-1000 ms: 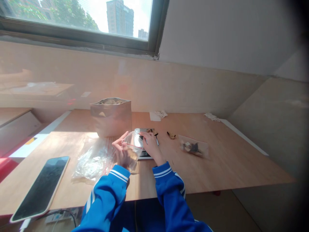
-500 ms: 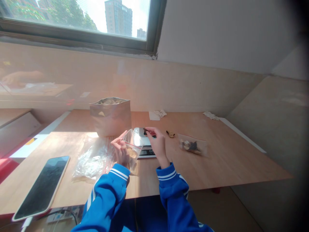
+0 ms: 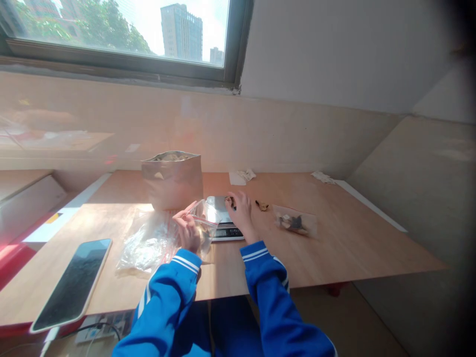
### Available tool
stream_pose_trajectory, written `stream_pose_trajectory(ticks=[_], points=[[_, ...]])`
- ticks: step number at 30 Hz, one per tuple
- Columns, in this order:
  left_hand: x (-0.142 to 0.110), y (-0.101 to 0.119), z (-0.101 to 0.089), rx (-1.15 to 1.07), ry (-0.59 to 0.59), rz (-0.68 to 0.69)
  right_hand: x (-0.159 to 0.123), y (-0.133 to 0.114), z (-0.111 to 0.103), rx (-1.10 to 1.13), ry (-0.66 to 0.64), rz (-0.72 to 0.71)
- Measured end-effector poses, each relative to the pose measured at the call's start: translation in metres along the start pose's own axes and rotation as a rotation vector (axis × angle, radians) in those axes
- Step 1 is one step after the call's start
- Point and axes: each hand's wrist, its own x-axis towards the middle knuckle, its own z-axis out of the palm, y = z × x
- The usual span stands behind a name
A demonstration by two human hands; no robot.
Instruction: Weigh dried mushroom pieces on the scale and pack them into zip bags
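My left hand [image 3: 188,229] is closed on a small clear zip bag [image 3: 204,223] and holds it open just left of a small digital scale [image 3: 222,219]. My right hand [image 3: 241,212] rests over the scale's metal platform, its fingertips pinching a small brownish piece [image 3: 229,201]. Both arms wear blue sleeves with white stripes. A tall open foil pouch [image 3: 172,179] full of dried pieces stands behind my left hand.
A heap of clear zip bags [image 3: 148,241] lies left of my left hand, and a phone [image 3: 72,283] lies face up near the table's front left edge. A filled zip bag [image 3: 295,221] and a loose dried piece [image 3: 262,205] sit right of the scale. Crumpled paper [image 3: 243,175] lies by the back wall.
My right hand drew back from the bag's mouth to the scale platform and now pinches a piece there. My left hand has kept the bag open in the same spot.
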Motion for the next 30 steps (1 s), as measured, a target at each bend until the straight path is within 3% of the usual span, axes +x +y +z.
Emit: stream_pose_trajectory(ticks=[5, 10, 14, 17, 22, 26, 30], points=[[0.002, -0.003, -0.003, 0.076, 0.044, -0.058, 0.006, 0.012, 0.007, -0.100, -0.134, -0.013], [0.003, -0.004, -0.003, 0.099, 0.057, -0.078, -0.004, 0.010, 0.005, -0.012, -0.088, 0.003], [0.002, -0.005, -0.003, 0.096, 0.041, -0.083, -0.008, -0.012, -0.006, 0.170, -0.002, 0.039], [0.002, -0.008, -0.002, 0.094, 0.025, -0.085, -0.004, -0.042, -0.020, 0.317, 0.012, -0.039], [0.002, -0.012, -0.003, 0.087, 0.016, -0.079, -0.004, -0.081, -0.036, 0.473, -0.224, -0.273], [0.001, -0.011, -0.004, 0.087, 0.016, -0.087, -0.013, -0.087, -0.035, 0.501, -0.355, -0.221], [0.000, -0.008, -0.005, 0.079, 0.025, -0.114, -0.019, -0.081, -0.028, 0.510, -0.308, -0.147]])
